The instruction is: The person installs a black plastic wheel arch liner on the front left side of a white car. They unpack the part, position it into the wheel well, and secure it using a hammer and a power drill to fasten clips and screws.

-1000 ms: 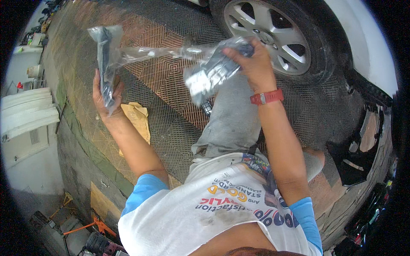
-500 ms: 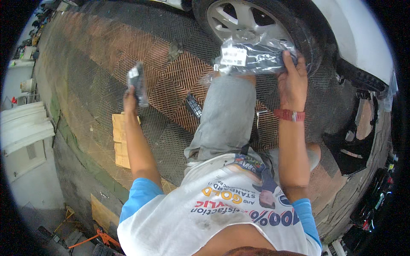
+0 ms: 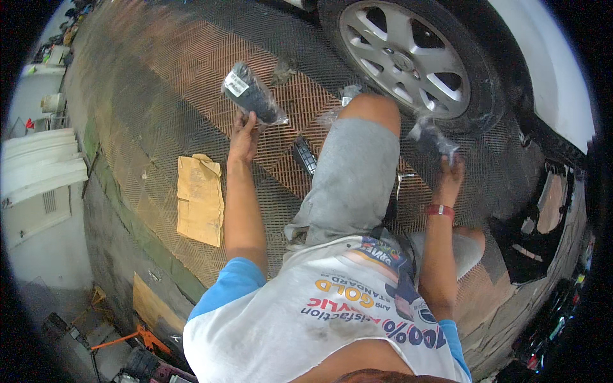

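Note:
My left hand [image 3: 244,137] holds a dark, elongated part in a clear plastic bag [image 3: 255,96] by its near edge. The bag has a white label and tilts over the floor, left of my raised knee. To the right, below the car wheel [image 3: 408,60], my right hand [image 3: 449,175] has its fingers closed on a second clear plastic bag [image 3: 434,139] with something dark inside. That bag is blurred, so its contents cannot be made out. A black ribbed part [image 3: 305,156] lies on the floor between my left arm and my knee.
A flattened piece of brown cardboard [image 3: 200,201] lies left of my forearm. Clear plastic [image 3: 350,94] shows beyond my knee, and a metal tool [image 3: 402,179] beside my thigh. A large black panel [image 3: 539,220] stands at the right. An orange-handled jack [image 3: 131,337] is at lower left.
My left hand has moved right with its bag, whose labelled face now shows. My right hand has come lower and nearer with its bag, away from in front of the wheel. The view has shifted.

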Motion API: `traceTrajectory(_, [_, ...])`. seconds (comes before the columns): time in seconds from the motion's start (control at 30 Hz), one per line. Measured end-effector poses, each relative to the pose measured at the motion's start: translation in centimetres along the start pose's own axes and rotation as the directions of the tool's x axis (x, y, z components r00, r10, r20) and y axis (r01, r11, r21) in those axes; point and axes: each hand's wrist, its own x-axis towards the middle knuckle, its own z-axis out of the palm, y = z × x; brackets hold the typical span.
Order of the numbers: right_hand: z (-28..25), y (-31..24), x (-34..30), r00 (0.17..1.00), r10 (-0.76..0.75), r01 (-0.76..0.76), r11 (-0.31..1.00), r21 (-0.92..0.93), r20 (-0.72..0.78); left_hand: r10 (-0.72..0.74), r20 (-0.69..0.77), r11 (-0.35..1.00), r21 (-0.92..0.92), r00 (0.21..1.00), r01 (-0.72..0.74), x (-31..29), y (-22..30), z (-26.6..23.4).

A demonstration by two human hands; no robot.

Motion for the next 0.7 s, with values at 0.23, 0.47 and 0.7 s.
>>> traceTrajectory(0.23, [9.5, 5.3, -2.9, 0.684, 0.599, -0.669, 0.743, 0.030, 0.416, 0.078, 0.081, 0.992, -0.107, 0.994, -0.069, -0.7, 3.1, 4.2])
traceTrajectory(0.47, [12.1, -1.2, -1.0, 0.825, 0.135, -0.003, 0.972, -0.235, 0.549, 0.305, 0.026, 0.950, 0.055, 0.952, -0.306, -0.6, 3.2, 6.4])
traceTrajectory(0.7, [8.8, -19.0, -4.0, 0.728, -0.228, 0.064, 0.961, 0.267, 0.647, 0.756, 0.620, -0.371, 0.670, 0.209, -0.644, -5.1, 9.4, 15.2])
